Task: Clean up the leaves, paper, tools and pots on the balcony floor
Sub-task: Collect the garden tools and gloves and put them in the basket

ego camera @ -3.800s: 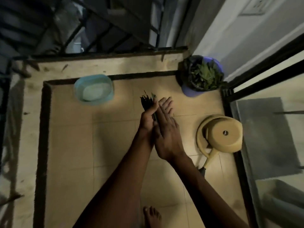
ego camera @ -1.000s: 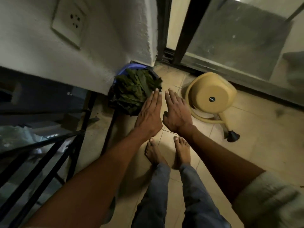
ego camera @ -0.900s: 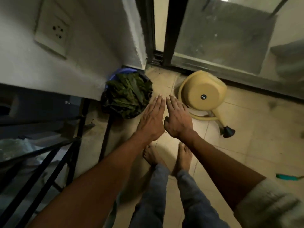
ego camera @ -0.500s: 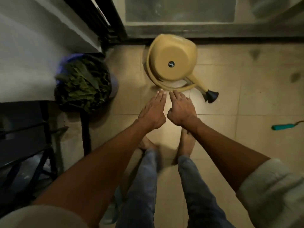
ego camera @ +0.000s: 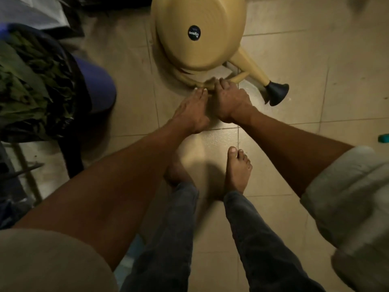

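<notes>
A beige watering can [ego camera: 197,39] lies tipped on the tiled floor, its round base with a black sticker facing me and its spout ending in a black rose [ego camera: 276,93] at the right. My right hand [ego camera: 231,102] curls its fingers over the can's looping handle at the near side. My left hand [ego camera: 191,112] lies beside it with straight fingers, the tips touching the same handle. A blue bin [ego camera: 96,85] full of green leaves [ego camera: 27,85] stands at the left.
My bare feet [ego camera: 237,171] stand on the tiles just behind the hands. A teal tool handle [ego camera: 383,138] shows at the right edge. Dark railing bars [ego camera: 27,167] run along the lower left. White wall fills the upper left corner.
I have bent closer to the floor. Both hands moved forward from above the tiles to the watering can's handle, and the right fingers have curled over it.
</notes>
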